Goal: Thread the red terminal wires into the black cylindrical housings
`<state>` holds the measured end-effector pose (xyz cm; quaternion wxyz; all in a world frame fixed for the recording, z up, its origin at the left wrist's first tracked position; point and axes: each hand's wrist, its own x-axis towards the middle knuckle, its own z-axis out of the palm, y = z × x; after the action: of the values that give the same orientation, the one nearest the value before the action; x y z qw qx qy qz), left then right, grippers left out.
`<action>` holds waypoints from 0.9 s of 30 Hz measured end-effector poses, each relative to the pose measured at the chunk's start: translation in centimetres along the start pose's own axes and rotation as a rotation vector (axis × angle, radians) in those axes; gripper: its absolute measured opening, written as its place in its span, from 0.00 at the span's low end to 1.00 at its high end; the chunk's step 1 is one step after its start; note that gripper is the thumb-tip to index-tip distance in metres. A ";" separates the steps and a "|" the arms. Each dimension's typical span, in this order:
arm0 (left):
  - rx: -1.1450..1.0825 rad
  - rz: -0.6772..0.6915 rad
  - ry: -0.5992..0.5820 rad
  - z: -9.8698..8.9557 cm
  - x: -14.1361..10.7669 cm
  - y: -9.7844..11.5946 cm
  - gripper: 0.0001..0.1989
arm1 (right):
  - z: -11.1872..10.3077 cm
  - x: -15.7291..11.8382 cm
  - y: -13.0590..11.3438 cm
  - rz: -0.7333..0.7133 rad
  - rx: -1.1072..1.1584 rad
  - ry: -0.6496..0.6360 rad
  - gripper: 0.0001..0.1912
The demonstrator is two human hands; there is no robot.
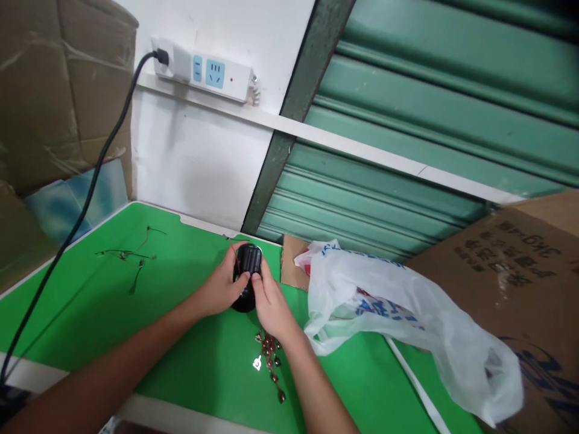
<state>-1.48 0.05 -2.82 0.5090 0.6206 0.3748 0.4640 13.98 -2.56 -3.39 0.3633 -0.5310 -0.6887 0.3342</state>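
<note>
Black casing: from where I stand, the glossy, rounded black casing (pixel 248 260) is held up in both hands over the green tabletop (pixel 190 355), near its far edge
Left hand: the left hand (pixel 221 286) is curled round one side, thumb laid on the near face
Right hand: the right hand (pixel 274 307) grips the opposite side, its thumb close to the other; the far-side fingers are hidden from me
Feel: I'd guess light and stiff, hard plastic perhaps, a bit slippery where it shines
Best hold: the two long sides look right, with gentle thumbs and no pull on the wire
Red wire: a thin red wire (pixel 237 256) shows by the left fingers, probably the fragile part; where it joins I cannot tell
Metal tabs: a cluster of small metal tabs (pixel 266 349) on reddish leads lies beside the right forearm, likely easy to snag or tangle
Loose wires: fine dark wires (pixel 122 254) are spread on the left, well apart from the hands
Plastic bag: a crumpled white bag (pixel 384 295) crowds the right side, between the hands and a big carton (pixel 525 259)
Black cable: a thick cable (pixel 104 150) hangs from the power strip (pixel 230 72) down the left, away from the grip
</note>
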 end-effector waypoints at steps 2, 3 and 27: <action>0.025 0.010 0.008 0.1 0.0 -0.3 0.33 | 0.2 0.0 0.0 -0.018 0.008 0.009 0.35; 0.030 0.015 0.013 0.1 0.0 -0.4 0.33 | 0.3 0.0 0.0 -0.031 0.015 0.012 0.34; 0.147 0.086 0.080 0.3 0.0 -0.7 0.28 | 2.1 0.6 0.5 -0.051 0.147 0.080 0.30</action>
<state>-1.16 0.09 -3.53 0.4264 0.6528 0.4007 0.4811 12.28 -2.03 -4.82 0.4368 -0.4984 -0.6605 0.3529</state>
